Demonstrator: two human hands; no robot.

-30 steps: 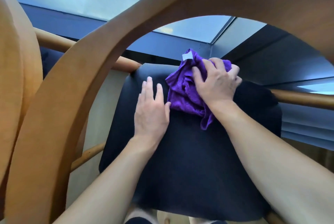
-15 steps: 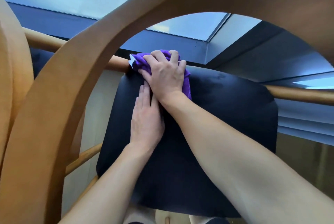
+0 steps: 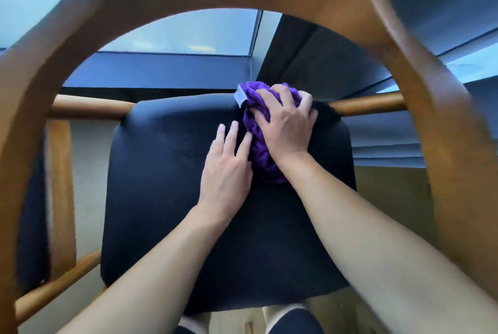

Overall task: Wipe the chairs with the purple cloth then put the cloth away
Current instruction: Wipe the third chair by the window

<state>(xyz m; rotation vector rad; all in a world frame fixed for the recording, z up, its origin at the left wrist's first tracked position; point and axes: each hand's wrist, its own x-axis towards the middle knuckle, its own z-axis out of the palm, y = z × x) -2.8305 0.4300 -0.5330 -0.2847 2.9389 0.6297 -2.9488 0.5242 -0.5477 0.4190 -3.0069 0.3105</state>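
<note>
Dark padded chair seat (image 3: 161,185): right hand (image 3: 285,121) clutches bunched purple terry cloth (image 3: 262,164), evidently soft, light; left hand (image 3: 226,172) lies flat.

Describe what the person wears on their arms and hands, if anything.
Nothing visible. The left hand and right hand show no gloves, rings, watch or bracelet, and both forearms are uncovered to the frame's edge, with no sleeve in view.

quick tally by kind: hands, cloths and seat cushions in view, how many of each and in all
hands: 2 (left hand, right hand)
purple cloth: 1
dark seat cushion: 1
total: 4
</note>
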